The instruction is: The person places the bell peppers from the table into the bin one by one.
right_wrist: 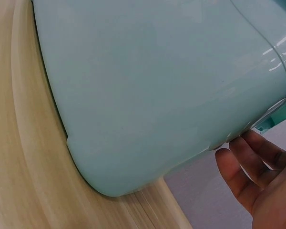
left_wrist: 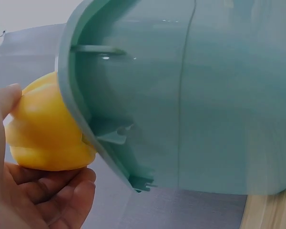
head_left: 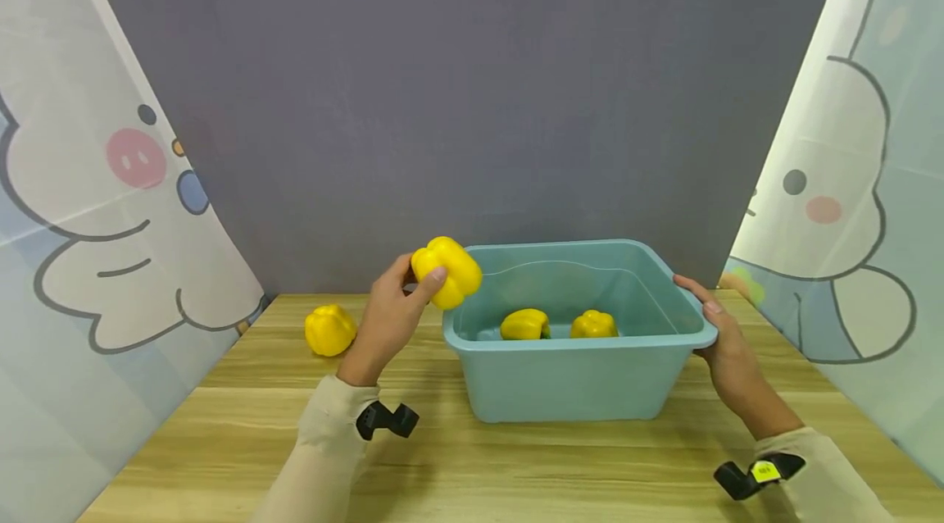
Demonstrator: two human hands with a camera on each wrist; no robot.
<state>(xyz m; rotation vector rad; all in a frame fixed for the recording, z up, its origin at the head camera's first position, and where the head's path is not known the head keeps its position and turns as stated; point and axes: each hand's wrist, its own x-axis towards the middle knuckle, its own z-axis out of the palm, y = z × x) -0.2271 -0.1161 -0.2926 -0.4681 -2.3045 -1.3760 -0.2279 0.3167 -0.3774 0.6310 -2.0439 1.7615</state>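
Note:
My left hand grips a yellow bell pepper, raised beside the left rim of a light blue-green plastic bin. In the left wrist view the thumb and fingers lie around the held pepper, which is partly hidden by the bin's rim. At the bin's right end, my right hand holds the rim; the right wrist view shows its fingertips against the underside and outer wall. Inside the bin lie two yellow bell peppers, one on its side and another to its right.
Another yellow bell pepper sits on the wood-grain table, left of my left hand. A grey panel rises behind the table. Cartoon-printed sheets hang at the left and right.

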